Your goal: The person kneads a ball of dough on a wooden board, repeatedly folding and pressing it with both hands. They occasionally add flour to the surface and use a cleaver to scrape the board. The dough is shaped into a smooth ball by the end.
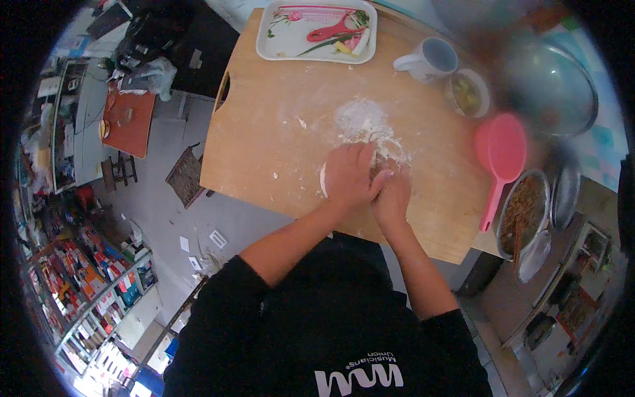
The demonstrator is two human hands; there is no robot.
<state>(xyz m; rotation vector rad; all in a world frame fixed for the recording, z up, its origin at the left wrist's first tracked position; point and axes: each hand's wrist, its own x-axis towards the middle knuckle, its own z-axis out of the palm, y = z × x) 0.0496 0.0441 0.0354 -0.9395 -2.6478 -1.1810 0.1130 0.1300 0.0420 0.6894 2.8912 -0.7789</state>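
A lump of pale dough (323, 180) lies on the wooden board (258, 155), mostly covered by my hands. Over its left part, my left hand (350, 173) curves its fingers and presses down, its thumb reaching toward the other hand. Close beside it, my right hand (395, 195) grips the right part of the dough with bent fingers. Just beyond my fingertips is a patch of white flour (362, 118), and small dough crumbs dot the board. The underside of the dough and some of my fingertips are hidden.
A white flowered tray (281, 49) with a red peeler-like tool (331, 32) and vegetables sits at the far edge. On the right are a white mug (436, 59), a small bowl (467, 94), a pink ladle (501, 149), a glass lid (552, 89) and a pan of brown food (522, 212).
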